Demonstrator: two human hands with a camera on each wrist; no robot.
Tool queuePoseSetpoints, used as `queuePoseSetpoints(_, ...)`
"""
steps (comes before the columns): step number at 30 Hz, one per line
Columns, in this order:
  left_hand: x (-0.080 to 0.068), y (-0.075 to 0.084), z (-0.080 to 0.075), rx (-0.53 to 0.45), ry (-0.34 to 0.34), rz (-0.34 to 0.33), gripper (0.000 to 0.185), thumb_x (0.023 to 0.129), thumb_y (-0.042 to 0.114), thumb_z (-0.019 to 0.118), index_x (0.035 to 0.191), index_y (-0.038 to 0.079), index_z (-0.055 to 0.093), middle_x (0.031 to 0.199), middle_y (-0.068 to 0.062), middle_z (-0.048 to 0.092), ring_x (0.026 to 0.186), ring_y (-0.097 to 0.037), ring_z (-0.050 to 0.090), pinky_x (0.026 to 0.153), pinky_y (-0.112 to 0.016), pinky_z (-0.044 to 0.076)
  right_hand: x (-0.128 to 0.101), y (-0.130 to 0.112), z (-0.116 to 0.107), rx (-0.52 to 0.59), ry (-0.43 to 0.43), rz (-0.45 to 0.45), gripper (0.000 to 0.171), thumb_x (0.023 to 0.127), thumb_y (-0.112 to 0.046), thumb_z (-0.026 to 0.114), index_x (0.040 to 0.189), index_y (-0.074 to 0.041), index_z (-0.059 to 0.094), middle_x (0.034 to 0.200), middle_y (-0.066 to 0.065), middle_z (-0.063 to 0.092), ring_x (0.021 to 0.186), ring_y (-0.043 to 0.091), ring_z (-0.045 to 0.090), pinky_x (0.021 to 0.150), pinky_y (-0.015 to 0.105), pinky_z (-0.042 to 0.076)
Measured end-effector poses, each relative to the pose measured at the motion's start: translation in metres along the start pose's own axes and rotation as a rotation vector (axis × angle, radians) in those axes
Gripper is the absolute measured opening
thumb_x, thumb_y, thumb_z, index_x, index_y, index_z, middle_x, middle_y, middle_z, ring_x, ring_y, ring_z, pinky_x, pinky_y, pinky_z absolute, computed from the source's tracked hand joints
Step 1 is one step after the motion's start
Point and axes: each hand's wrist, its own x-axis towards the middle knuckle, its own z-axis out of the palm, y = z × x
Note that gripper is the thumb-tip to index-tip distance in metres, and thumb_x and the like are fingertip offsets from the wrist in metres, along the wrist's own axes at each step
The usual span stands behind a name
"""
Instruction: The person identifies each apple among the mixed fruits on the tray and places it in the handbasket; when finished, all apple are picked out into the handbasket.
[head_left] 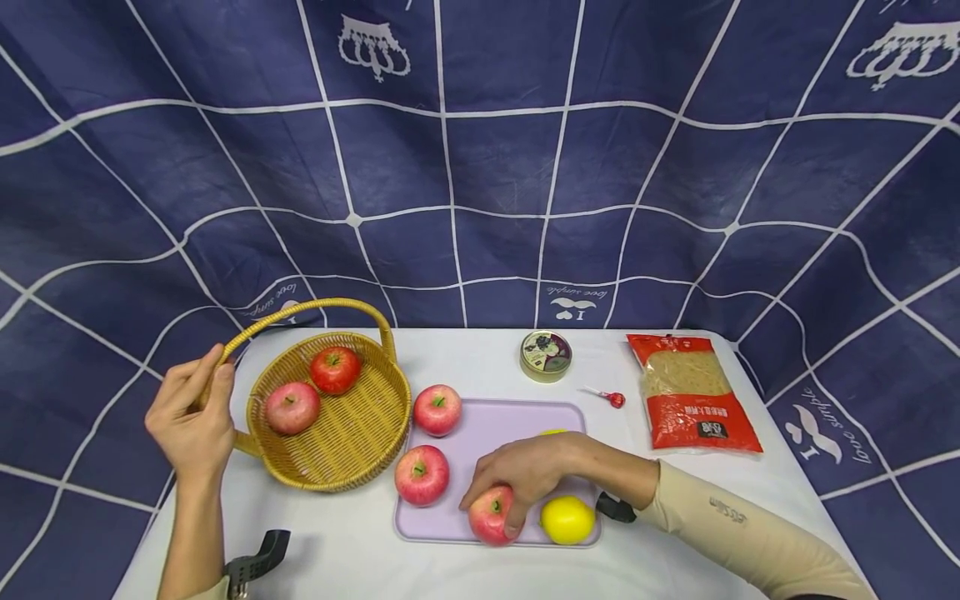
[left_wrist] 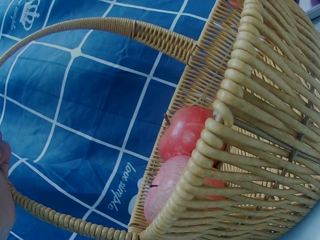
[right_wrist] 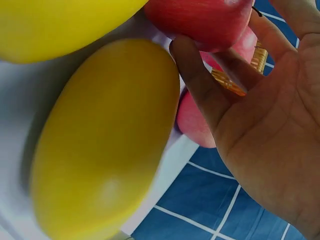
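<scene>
My left hand [head_left: 191, 417] grips the arched handle [head_left: 330, 302] of a wicker basket [head_left: 367, 446]; only a sliver of that hand [left_wrist: 5, 205] shows in the left wrist view. Inside the basket lie a pink apple [head_left: 292, 407] and a redder apple [head_left: 335, 370]. Over the lilac tray [head_left: 480, 417], my right hand [head_left: 528, 467] holds an apple [head_left: 491, 525], its fingers and thumb curved about the fruit. The right wrist view shows this apple [right_wrist: 200, 20] at the fingertips, close to a lemon [right_wrist: 105, 140]. Whether it touches the tray cannot be told.
Two apples, one farther back [head_left: 438, 410] and one nearer [head_left: 422, 475], sit along the tray's left side. A lemon [head_left: 567, 520] lies at its right; another yellow fruit [head_left: 553, 432] is mostly hidden. Behind are a round tin [head_left: 546, 356], a lollipop [head_left: 615, 400] and a red packet [head_left: 697, 393].
</scene>
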Motion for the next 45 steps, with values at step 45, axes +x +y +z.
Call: queuePoseSetpoints(45,0.0,0.001,-0.002,0.049,-0.013,0.013,0.021,0.081,-0.012,0.073,0.101,-0.016,0.072,0.088,0.002,0.072,0.079,-0.006,0.058,0.067,-0.013,0.039,0.009,-0.003,0.006,0.057,0.095,-0.029,0.058,0.083,-0.041,0.08,0.137,-0.04,0.06,0.121,-0.021,0.054,0.107,-0.003,0.052,0.095,0.017,0.042)
